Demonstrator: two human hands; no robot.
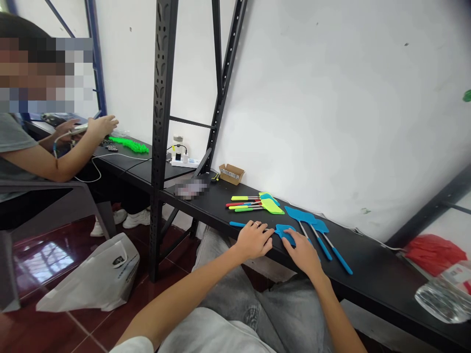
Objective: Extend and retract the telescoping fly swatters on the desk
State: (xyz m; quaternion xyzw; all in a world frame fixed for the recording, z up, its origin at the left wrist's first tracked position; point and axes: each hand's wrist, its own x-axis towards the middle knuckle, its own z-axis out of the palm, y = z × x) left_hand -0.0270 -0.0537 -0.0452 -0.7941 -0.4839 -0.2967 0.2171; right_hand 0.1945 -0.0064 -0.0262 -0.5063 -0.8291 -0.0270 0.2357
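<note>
A blue fly swatter [237, 224] lies crosswise near the front edge of the black table [368, 245], its handle pointing left and its flat head [282, 229] under my right hand. My left hand [255, 239], with a ring on one finger, is curled over its shaft, hiding part of it. My right hand [302, 249] rests its fingers, apart, on the blue head. Beyond my left hand lies a pile of fly swatters with yellow-green heads [272, 206] and yellow, red and green handles. Several blue fly swatters [298, 214] lie right of it, handles towards me.
A small open cardboard box [231, 173] stands by the wall. A black shelf post [162, 122] rises at the left. Red plastic [436, 252] and a clear plastic package [443, 299] lie at right. Another person [40, 152] sits far left. A white bag [95, 274] is on the floor.
</note>
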